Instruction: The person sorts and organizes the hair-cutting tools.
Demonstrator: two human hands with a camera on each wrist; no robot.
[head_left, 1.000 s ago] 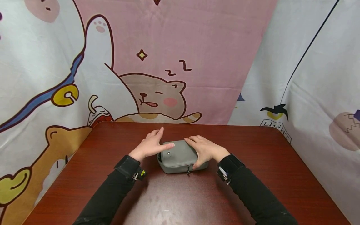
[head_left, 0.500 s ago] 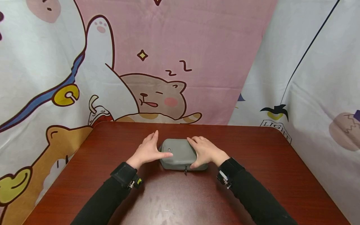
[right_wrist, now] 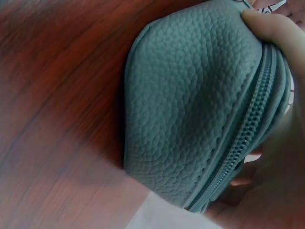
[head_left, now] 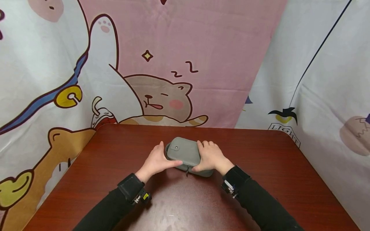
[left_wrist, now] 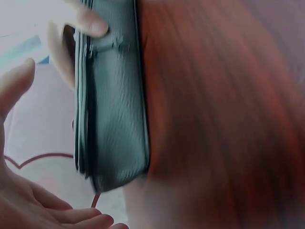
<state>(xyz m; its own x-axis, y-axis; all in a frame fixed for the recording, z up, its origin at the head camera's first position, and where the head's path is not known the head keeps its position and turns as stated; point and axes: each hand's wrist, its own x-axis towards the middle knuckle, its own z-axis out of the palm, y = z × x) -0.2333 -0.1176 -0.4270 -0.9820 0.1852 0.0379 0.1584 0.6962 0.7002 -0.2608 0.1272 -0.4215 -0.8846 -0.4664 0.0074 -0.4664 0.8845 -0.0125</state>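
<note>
A grey-green zippered pouch [head_left: 185, 153] of pebbled leather sits on the table, turned at an angle, with a snap stud on its top near the left end. A zipper pull [head_left: 187, 173] hangs at its front. My right hand [head_left: 212, 157] grips the pouch's right end, thumb on the front side and fingers over the top and far side. Beside the left end is my left hand [head_left: 157, 162], fingers straight and thumb stretched along the front edge. In the left wrist view the left hand [left_wrist: 28, 195] is apart from the pouch [left_wrist: 119, 114]. The zipper teeth [right_wrist: 248, 129] show in the right wrist view.
The pouch lies towards the back of a reddish-brown wooden table [head_left: 185, 205]. Behind it hangs a cloth backdrop [head_left: 225, 64] with cartoon animals. Both wrists carry black straps with small devices.
The pouch has turned, its left end swinging away and its right end nearer. My left hand has drawn slightly nearer and to the right; the right hand has kept its grip.
</note>
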